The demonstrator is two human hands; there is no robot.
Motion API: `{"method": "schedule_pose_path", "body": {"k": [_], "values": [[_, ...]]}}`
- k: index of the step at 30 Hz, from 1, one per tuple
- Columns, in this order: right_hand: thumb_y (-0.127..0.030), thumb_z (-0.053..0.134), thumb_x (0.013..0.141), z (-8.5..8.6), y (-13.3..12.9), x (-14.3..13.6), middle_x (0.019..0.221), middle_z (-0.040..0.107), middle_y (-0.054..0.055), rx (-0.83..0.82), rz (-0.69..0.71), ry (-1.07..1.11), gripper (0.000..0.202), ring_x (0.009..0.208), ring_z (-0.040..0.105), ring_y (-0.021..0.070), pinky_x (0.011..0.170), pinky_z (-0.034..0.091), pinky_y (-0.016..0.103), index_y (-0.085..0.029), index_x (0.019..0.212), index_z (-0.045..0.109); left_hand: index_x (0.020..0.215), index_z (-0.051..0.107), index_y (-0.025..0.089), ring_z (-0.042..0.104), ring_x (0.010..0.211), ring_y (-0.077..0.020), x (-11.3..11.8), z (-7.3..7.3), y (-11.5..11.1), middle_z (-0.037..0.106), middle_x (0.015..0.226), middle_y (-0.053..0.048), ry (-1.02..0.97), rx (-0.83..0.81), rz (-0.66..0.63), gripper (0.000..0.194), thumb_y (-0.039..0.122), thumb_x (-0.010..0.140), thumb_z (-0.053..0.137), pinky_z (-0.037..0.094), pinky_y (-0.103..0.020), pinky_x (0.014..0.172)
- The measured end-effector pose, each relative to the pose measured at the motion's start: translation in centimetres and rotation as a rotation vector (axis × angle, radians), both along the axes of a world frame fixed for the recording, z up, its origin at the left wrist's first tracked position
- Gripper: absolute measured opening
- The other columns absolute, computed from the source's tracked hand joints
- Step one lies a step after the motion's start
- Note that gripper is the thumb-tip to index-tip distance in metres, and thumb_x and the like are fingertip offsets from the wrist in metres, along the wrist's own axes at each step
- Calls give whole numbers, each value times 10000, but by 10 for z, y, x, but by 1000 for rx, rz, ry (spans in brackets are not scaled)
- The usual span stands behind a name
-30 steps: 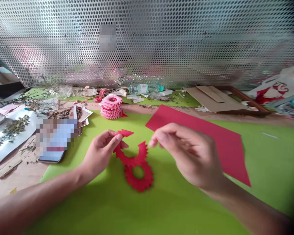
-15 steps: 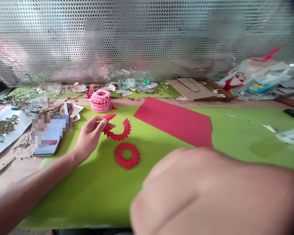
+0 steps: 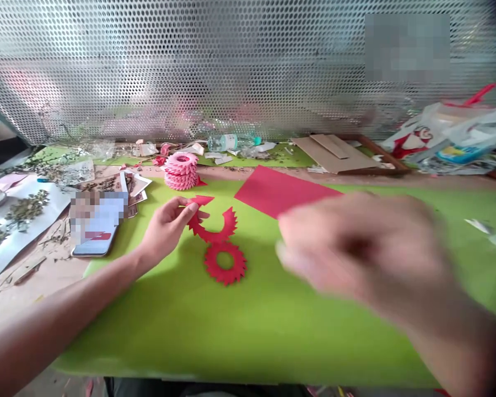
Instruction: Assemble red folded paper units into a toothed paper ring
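My left hand (image 3: 167,223) pinches one end of a curved red paper strip (image 3: 215,236) between thumb and fingers. The strip has a toothed outer edge and forms an open C, with a pointed red end at the fingertips. Just below it, a closed red toothed paper ring (image 3: 212,269) lies flat on the green tabletop (image 3: 231,342). Blurred by motion, my right hand (image 3: 367,248) hovers over the right side, in front of a red paper sheet (image 3: 281,190). Its fingers look curled, but whether they hold anything is unclear.
Behind my left hand stands a stack of pink toothed rings (image 3: 181,172). A phone (image 3: 103,223) and dried plant bits (image 3: 28,209) lie at left. Along the back are a plastic bottle (image 3: 231,142), cardboard (image 3: 339,154) and plastic bags (image 3: 458,135), before a perforated metal panel (image 3: 231,60).
My right hand has moved up and away from me, from the near edge to over the red sheet. My left hand keeps its pinch on the strip. The whole view has shifted slightly.
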State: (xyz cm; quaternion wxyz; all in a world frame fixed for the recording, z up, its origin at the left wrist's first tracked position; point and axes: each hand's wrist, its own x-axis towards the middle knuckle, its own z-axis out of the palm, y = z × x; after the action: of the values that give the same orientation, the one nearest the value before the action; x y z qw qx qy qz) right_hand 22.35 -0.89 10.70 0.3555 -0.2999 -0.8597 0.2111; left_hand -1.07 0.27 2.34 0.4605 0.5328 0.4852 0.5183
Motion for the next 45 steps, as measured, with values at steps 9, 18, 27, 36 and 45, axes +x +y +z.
{"method": "schedule_pose_path", "body": {"k": [9,18,27,36,45], "values": [[-361,556,980,-56,72,-23,702,719,21,233,2,-358,249,592,638,159,536,394,267,-166,982,712,870,615,155,638,639,-144,2,-5,1,773,808,-80,90,-69,-94,411,565,848,639,428,-229,571],[-320,546,990,-59,68,-23,618,701,35,607,-56,-352,269,569,640,173,529,377,297,-166,831,699,847,621,151,622,604,-139,6,0,-2,767,778,-71,95,-103,-89,420,570,846,642,449,-241,577],[-443,633,909,-86,78,-24,989,767,92,-216,-55,55,300,831,728,212,608,566,258,-165,1006,689,848,542,179,720,935,-222,-4,-7,9,765,856,-71,-69,-6,10,355,510,852,671,522,-335,856],[-292,595,951,-99,77,-27,1020,768,81,53,-41,20,189,761,732,195,624,568,270,-185,1081,681,1110,661,179,699,930,-189,-6,-9,12,758,1004,-70,296,138,20,379,487,973,488,517,-258,812],[-241,568,974,-94,74,-17,879,778,69,377,59,-126,133,732,734,192,631,528,268,-187,1040,670,1005,727,213,726,831,-196,-3,-7,3,783,927,-37,621,285,-15,307,439,966,523,521,-236,725]]}}
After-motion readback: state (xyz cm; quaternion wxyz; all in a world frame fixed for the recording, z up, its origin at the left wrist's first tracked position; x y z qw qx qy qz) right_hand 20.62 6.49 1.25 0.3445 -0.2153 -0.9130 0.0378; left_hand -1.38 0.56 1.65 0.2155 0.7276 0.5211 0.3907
